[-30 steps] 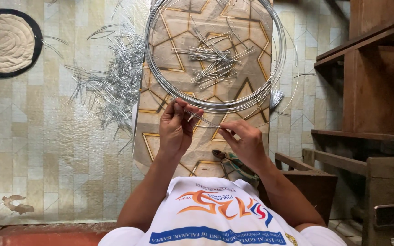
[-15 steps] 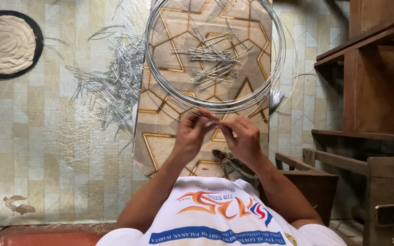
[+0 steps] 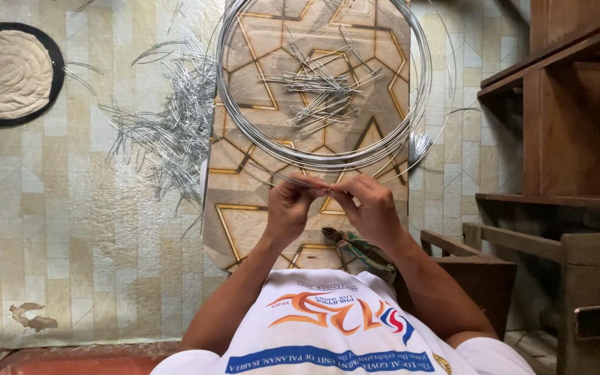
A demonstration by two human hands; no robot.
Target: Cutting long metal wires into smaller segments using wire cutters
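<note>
My left hand (image 3: pixel 292 208) and my right hand (image 3: pixel 368 208) meet fingertip to fingertip over a patterned board (image 3: pixel 244 229), pinching a thin piece of metal wire (image 3: pixel 287 180) that runs off to the left. Just beyond my hands lies a large coil of grey wire (image 3: pixel 328 161). Inside the coil sits a small heap of cut wire pieces (image 3: pixel 317 90). Pliers (image 3: pixel 355 248) lie on the board under my right wrist.
A bigger scatter of cut wire pieces (image 3: pixel 168 132) covers the tiled floor left of the board. A round woven mat with a dark rim (image 3: pixel 5 73) lies far left. Wooden furniture (image 3: pixel 564 139) stands at the right.
My hands have come together from apart. The left hand moved right and down from the coil's near edge, and both now pinch the wire at one spot.
</note>
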